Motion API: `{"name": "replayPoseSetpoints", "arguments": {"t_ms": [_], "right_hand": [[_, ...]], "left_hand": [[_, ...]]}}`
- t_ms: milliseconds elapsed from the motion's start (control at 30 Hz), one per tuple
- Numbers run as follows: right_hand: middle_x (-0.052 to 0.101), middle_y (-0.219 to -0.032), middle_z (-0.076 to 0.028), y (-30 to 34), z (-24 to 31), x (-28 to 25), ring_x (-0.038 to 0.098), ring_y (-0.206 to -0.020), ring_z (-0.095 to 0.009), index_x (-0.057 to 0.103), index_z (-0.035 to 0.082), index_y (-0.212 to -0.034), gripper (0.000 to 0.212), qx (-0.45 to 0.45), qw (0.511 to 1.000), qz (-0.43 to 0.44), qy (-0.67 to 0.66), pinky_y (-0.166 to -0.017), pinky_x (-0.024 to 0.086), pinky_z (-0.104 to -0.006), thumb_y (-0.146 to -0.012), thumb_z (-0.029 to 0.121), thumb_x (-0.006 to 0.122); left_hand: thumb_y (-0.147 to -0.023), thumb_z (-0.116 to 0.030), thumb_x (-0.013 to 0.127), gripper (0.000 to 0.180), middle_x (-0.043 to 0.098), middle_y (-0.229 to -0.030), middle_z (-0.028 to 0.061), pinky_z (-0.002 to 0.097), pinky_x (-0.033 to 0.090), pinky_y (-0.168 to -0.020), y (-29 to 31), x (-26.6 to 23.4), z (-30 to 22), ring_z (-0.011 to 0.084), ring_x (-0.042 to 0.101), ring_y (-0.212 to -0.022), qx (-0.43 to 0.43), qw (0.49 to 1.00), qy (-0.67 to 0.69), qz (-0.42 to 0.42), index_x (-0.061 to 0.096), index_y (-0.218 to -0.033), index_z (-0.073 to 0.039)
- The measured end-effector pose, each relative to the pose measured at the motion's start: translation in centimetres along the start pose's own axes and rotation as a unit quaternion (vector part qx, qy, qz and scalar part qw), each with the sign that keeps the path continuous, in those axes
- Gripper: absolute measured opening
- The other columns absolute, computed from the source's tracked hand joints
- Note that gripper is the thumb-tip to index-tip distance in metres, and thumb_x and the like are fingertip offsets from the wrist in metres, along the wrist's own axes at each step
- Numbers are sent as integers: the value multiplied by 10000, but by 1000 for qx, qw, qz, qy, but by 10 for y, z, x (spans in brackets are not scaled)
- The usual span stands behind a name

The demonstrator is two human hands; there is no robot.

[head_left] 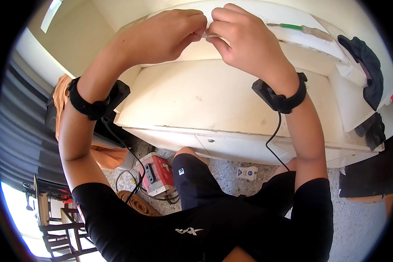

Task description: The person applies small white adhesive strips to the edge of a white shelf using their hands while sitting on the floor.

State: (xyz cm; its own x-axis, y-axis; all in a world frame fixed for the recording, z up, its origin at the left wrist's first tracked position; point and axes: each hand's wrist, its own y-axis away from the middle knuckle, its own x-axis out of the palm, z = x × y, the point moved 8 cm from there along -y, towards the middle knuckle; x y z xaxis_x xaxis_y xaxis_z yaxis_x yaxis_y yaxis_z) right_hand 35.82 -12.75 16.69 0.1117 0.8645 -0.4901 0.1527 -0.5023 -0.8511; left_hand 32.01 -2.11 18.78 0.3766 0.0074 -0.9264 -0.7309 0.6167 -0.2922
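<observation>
Both my hands are raised at the top of the view, fingertips nearly meeting over the white cabinet. My left hand (163,37) is closed, its thumb and fingers pinched together. Opposite it, my right hand (244,39) is also curled in a pinch. A small, thin, pale piece (211,36) spans the gap between the two sets of fingertips; its kind is too small to tell. On the upper shelf, right of my right hand, lies a screwdriver (316,32) with a green shaft and a pale handle.
The white cabinet (174,98) has a wide lower ledge and drawers. Dark cloth (364,61) hangs at the right. On the floor are a red socket box (160,170), a brown coil (137,204) and a white card (247,173). Cables run from both wrist straps.
</observation>
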Motion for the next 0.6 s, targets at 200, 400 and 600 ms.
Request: {"name": "replayPoseSetpoints", "arguments": {"t_ms": [200,400,600], "right_hand": [[623,-884,-30,4,-6,9,618,-951,-215,735,44,-804,78,29,998,25,57,-797,580,-362,-862,92,755],[616,-890,-33,5,-5,9,614,-949,-210,728,40,-810,87,43,997,22,54,-809,577,-353,-869,100,751],[573,-856,-50,7,-6,4,595,-858,-240,705,24,-830,83,16,999,-12,37,-704,535,-393,-835,50,783]], "left_hand": [[-985,-12,658,82,596,-872,109,390,484,-711,17,-5,11,281,565,-766,-59,996,60,-40,577,-974,-20],[-904,-42,796,138,664,-888,77,340,529,-688,18,-11,2,206,644,-772,-47,990,61,-120,672,-954,-10],[-879,-8,784,138,678,-872,115,362,559,-690,5,-7,-6,274,671,-743,-40,993,-13,-111,656,-925,10]]}}
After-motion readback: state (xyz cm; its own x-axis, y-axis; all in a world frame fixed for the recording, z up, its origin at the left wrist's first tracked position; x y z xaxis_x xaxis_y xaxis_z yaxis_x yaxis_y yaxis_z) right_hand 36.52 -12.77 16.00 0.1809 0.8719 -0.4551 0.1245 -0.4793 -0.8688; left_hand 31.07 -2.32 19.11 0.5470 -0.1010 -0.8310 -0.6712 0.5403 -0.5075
